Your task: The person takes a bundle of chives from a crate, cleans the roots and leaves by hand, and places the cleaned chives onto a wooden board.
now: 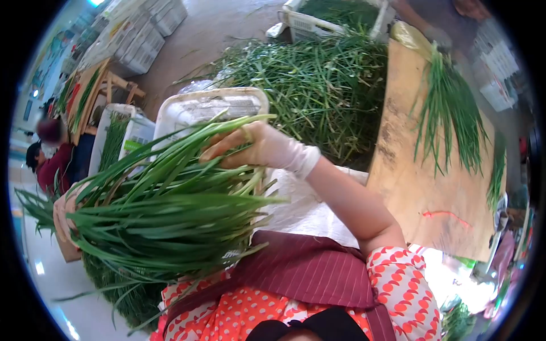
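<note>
A large bundle of long green stalks (165, 221) lies across the left half of the view, its pale cut ends toward the middle and its leafy tips at the far left. My left hand (67, 213) is wrapped round the bundle near the tips; the arm behind it is hidden by the leaves. At the pale ends, my right hand (244, 145), in a thin whitish glove, has its fingers curled over some upper stalks. Beneath the bundle is a white plastic crate (210, 98), partly covered.
A big heap of loose green stalks (324, 91) lies ahead. On the right, a wooden board (409, 170) bears stalks and a red strip. Another crate (318, 25) stands beyond the heap. A co-worker's gloved hand (438, 37) is at the top right; a person (54, 165) sits far left.
</note>
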### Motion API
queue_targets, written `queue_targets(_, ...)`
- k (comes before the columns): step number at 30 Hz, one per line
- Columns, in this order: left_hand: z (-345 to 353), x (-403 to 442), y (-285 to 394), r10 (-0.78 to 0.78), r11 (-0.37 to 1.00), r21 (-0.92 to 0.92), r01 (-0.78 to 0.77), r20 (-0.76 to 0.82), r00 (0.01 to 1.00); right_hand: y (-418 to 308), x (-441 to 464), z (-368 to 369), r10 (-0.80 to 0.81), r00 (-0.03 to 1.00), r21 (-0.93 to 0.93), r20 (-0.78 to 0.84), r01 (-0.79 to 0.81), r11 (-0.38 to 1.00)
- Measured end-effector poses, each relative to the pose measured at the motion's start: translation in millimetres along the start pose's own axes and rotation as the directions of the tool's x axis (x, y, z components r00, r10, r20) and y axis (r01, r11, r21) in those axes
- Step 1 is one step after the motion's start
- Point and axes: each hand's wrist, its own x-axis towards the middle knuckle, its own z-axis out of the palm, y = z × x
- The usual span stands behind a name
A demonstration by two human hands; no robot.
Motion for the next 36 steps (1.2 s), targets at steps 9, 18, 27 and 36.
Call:
queue_targets(9, -15, -4, -17, -0.003, 0.999, -0.047, 0.001, -0.046, 0.999, -6, -17, 5, 0.327, 0.897, 0.434, -0.298, -0.178, 0.883)
queue_targets(18, -3, -27, -29, 0.220, 0.964, 0.229, -0.137, -0.388, 0.895, 22, -72, -81, 0.036, 0.767, -0.586, -0.640, -0.518, 0.623)
queue_targets(27, 3, 19, -89, 0.364, 0.841, 0.360, 0.402, -0.929, 0.072, -34, -260, -209, -0.270, 0.169, -0.263, -0.948, -0.894, 0.362)
queue_targets(36, -20, 65, -139, 0.363, 0.875, 0.336, 0.347, -0.932, -0.013, 22, -156, -154, -0.101, 0.258, -0.261, -0.961, -0.965, 0.017)
